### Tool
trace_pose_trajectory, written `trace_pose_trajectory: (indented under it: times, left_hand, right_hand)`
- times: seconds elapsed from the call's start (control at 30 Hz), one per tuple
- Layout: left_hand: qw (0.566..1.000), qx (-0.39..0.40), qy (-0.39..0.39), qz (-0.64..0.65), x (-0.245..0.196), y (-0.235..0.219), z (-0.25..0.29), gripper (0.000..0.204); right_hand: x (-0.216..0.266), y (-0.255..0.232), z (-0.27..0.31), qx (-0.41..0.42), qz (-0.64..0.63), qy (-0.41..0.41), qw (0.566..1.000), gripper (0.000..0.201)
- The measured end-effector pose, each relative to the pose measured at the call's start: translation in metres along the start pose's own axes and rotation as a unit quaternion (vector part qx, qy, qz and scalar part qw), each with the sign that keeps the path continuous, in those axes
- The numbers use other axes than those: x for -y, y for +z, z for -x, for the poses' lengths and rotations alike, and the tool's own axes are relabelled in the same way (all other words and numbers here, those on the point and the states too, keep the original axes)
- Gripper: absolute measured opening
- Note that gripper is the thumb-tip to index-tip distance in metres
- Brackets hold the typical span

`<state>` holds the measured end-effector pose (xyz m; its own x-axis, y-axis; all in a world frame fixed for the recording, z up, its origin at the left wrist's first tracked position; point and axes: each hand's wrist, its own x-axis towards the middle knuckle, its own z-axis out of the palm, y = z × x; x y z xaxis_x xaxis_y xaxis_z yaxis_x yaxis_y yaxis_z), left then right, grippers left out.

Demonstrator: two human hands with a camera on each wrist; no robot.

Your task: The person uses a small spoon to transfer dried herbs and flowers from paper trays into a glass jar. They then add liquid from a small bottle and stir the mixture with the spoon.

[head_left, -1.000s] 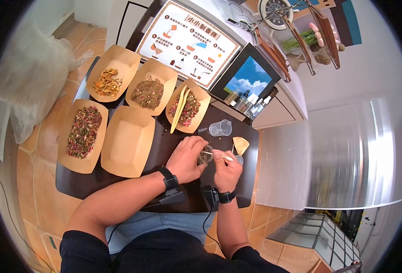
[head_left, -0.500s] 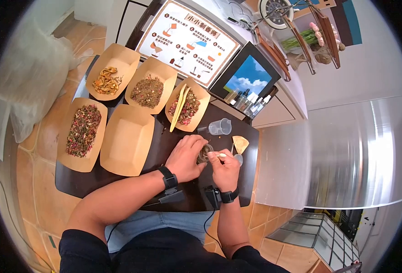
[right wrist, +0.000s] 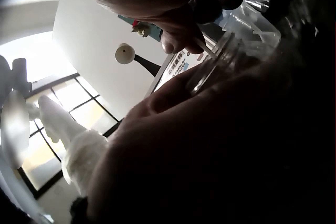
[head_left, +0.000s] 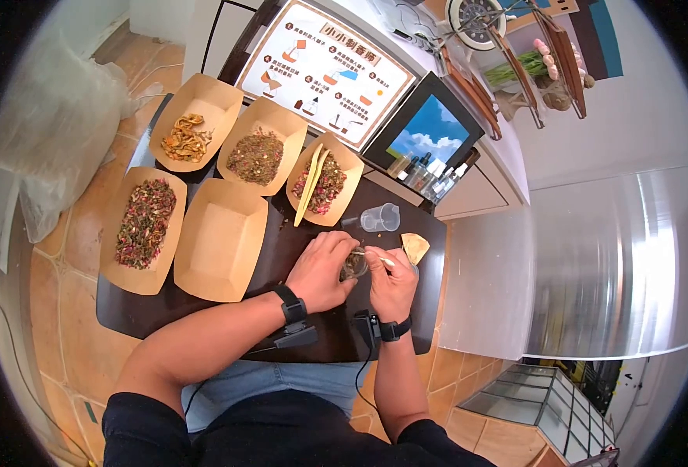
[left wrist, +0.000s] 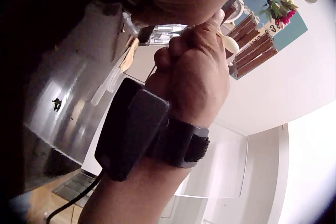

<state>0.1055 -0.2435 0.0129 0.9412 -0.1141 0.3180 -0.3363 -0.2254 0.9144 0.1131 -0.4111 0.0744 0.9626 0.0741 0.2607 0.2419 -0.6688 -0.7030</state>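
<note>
Near the table's right part, the left hand (head_left: 318,272) holds a small clear glass jar (head_left: 352,267) with dark bits in it, fingers curled round its side. The right hand (head_left: 393,289) pinches a thin pale stick-like spoon (head_left: 380,258) whose far end is at the jar's mouth. In the left wrist view the right hand (left wrist: 197,71) shows the spoon's pale rounded end (left wrist: 230,44) beyond the thumb. The right wrist view has the glass rim (right wrist: 212,66) between the two hands, with the stick's lower end hidden there.
Paper trays of dried flowers and herbs (head_left: 145,226) stand at left, one tray (head_left: 221,241) without contents. Wooden tongs (head_left: 311,187) lie across the right tray. Beyond the hands are a clear plastic cup (head_left: 380,218), a filter-like cone (head_left: 415,247) and small bottles (head_left: 426,177).
The right hand shifts and tilts slightly over the jar, the spoon's angle changing with it. The left hand stays round the jar.
</note>
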Motion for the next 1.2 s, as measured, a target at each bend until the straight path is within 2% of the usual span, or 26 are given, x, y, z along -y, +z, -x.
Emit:
trace_pose_trajectory:
  times: [0.23,0.33,0.43,0.5,0.6,0.67,0.73,0.77,0.93,1.07,1.13,1.17,1.2]
  left_hand:
    - [1.000,-0.002,-0.003,-0.001,-0.001,0.000,0.000,0.065]
    - [1.000,-0.004,0.000,-0.001,-0.002,0.000,0.000,0.065]
    - [1.000,-0.006,0.007,-0.001,-0.003,-0.001,0.000,0.065]
    - [1.000,-0.003,0.012,0.007,-0.002,0.000,-0.001,0.065]
    - [0.999,-0.025,0.025,0.037,-0.003,0.001,-0.002,0.066]
    - [0.997,-0.039,0.045,0.041,-0.005,0.003,-0.001,0.065]
    - [0.997,-0.034,0.061,0.044,-0.006,0.005,-0.001,0.065]
    - [0.995,-0.037,0.077,0.050,-0.005,0.006,-0.001,0.065]
    - [0.995,-0.056,0.059,0.062,-0.008,0.006,-0.003,0.072]
    - [0.994,-0.092,0.052,0.018,-0.003,0.008,-0.003,0.076]
    - [0.994,-0.108,0.013,0.021,-0.003,0.009,-0.003,0.083]
    - [0.992,-0.122,0.045,0.005,-0.003,0.008,-0.004,0.087]
    - [0.992,-0.120,0.044,0.003,-0.003,0.008,-0.004,0.087]
  right_hand:
    - [0.013,-0.009,0.006,-0.006,0.052,-0.010,0.999,0.013]
    - [0.013,-0.011,0.009,0.003,0.044,0.025,0.999,0.013]
    - [0.012,-0.014,0.008,0.000,-0.014,0.052,0.999,0.013]
    - [0.017,-0.016,0.005,-0.010,-0.056,0.031,0.998,0.014]
    - [0.016,-0.020,0.010,-0.043,-0.125,0.071,0.989,0.016]
    - [0.017,-0.022,0.015,-0.060,-0.124,0.059,0.989,0.018]
    - [0.023,-0.025,0.022,-0.070,-0.200,0.078,0.974,0.020]
    - [0.020,-0.025,0.024,-0.085,-0.203,0.040,0.975,0.022]
    - [0.022,-0.031,0.028,-0.127,-0.225,0.035,0.966,0.025]
    - [0.021,-0.031,0.030,-0.116,-0.231,0.018,0.966,0.026]
    - [0.022,-0.031,0.031,-0.108,-0.223,0.010,0.969,0.027]
    - [0.022,-0.031,0.030,-0.112,-0.228,0.001,0.967,0.027]
    - [0.022,-0.030,0.029,-0.116,-0.233,-0.008,0.965,0.028]
